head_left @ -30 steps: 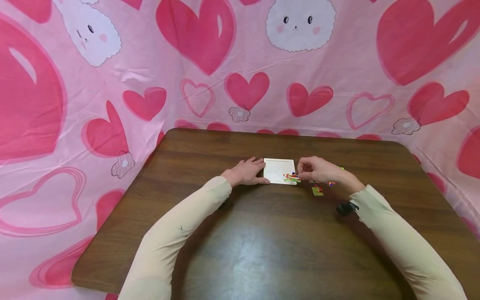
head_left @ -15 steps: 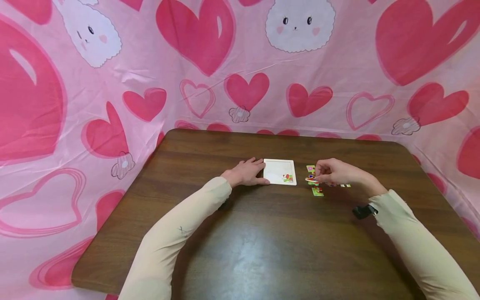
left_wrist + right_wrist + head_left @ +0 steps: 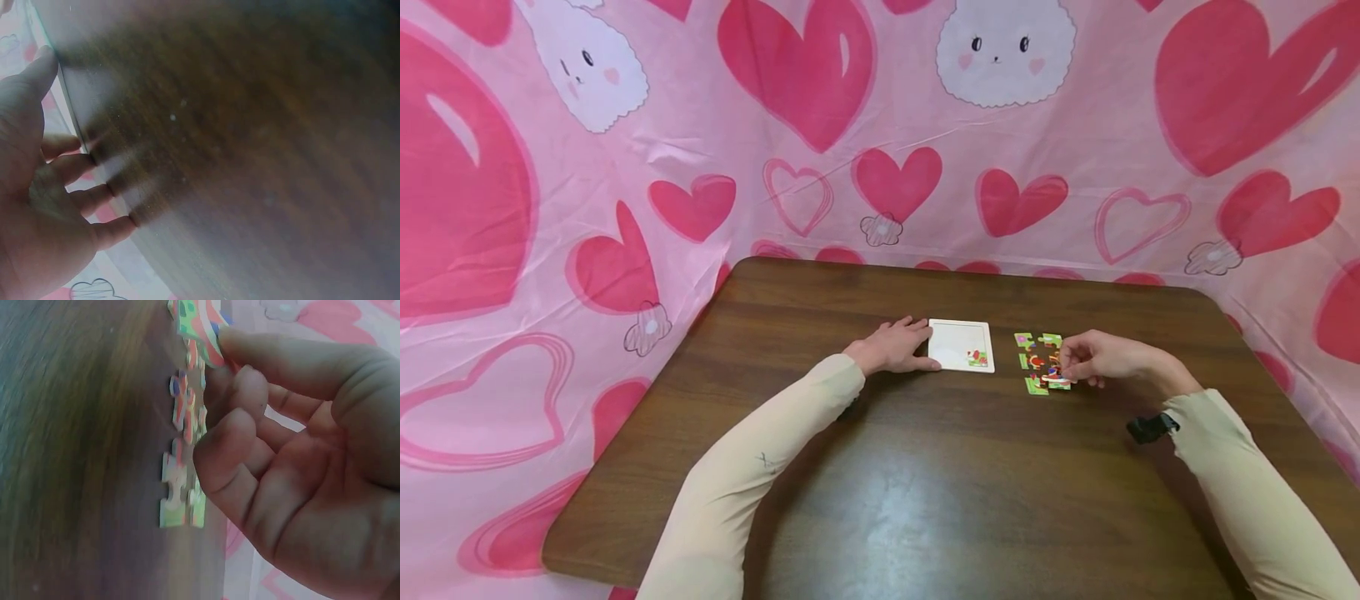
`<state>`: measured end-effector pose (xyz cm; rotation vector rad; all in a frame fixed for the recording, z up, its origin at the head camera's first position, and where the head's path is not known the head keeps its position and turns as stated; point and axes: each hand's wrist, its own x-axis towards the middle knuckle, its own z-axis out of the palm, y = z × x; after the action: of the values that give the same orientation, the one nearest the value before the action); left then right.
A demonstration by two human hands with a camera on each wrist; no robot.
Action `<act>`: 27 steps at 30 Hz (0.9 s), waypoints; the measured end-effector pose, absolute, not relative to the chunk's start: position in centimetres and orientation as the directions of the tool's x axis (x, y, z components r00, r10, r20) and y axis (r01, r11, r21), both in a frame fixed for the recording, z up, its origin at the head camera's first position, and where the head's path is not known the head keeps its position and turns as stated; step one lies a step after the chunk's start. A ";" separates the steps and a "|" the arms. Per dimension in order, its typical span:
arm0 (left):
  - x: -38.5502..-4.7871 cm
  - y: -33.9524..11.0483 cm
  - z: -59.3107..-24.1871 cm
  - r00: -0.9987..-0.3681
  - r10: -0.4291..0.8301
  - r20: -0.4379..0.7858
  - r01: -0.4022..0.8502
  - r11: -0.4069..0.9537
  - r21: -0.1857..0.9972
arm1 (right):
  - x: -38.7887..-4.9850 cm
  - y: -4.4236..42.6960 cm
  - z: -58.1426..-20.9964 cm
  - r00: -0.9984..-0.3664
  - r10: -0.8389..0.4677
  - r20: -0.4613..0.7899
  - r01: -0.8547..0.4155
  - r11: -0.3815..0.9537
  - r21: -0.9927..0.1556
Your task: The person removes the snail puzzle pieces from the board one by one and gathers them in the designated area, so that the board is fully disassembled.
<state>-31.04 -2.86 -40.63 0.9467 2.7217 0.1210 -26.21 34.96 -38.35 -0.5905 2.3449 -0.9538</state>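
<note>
A white square puzzle tray (image 3: 951, 340) lies on the table, with a small red-and-green puzzle piece (image 3: 977, 358) in its near right corner. Fingers spread, my left hand (image 3: 895, 346) rests at the tray's left edge; the left wrist view shows its fingertips on the tabletop. To the right of the tray, my right hand (image 3: 1105, 358) pinches a colourful puzzle piece (image 3: 200, 328) between thumb and fingers. The held piece is just over several loose puzzle pieces (image 3: 1024, 340), partly covered by the hand in the head view. Jigsaw edges of the loose pieces (image 3: 174, 487) show in the right wrist view.
The brown wooden table (image 3: 880, 467) extends around the tray and pieces. Behind it and at both sides hangs a pink cloth (image 3: 820, 100) printed with hearts. A black strap (image 3: 1152, 427) sits at the right wrist.
My right hand has carried the pinched puzzle piece from over the tray's right side to the loose pieces on the right. The left hand stays at the tray.
</note>
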 end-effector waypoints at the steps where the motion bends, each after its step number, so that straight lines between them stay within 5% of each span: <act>1: -31.0 -2.9 -40.6 -0.756 0.620 -0.212 0.599 0.785 0.160 | -26.2 35.1 -38.5 -0.755 -0.573 -0.318 -0.187 0.654 -0.733; 8: -31.2 -2.8 -40.8 -0.760 0.615 -0.209 0.597 0.788 0.146 | -26.2 35.5 -38.5 -0.718 -0.578 -0.388 -0.179 0.693 -0.699; 27: -31.1 -2.8 -41.0 -0.759 0.617 -0.208 0.599 0.787 0.147 | -26.0 33.7 -38.2 -0.760 -0.472 -0.446 -0.168 0.806 -0.568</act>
<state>-31.09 -2.83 -40.99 0.9457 2.7331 0.1045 -26.01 33.69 -38.22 -0.4712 2.3989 -0.6815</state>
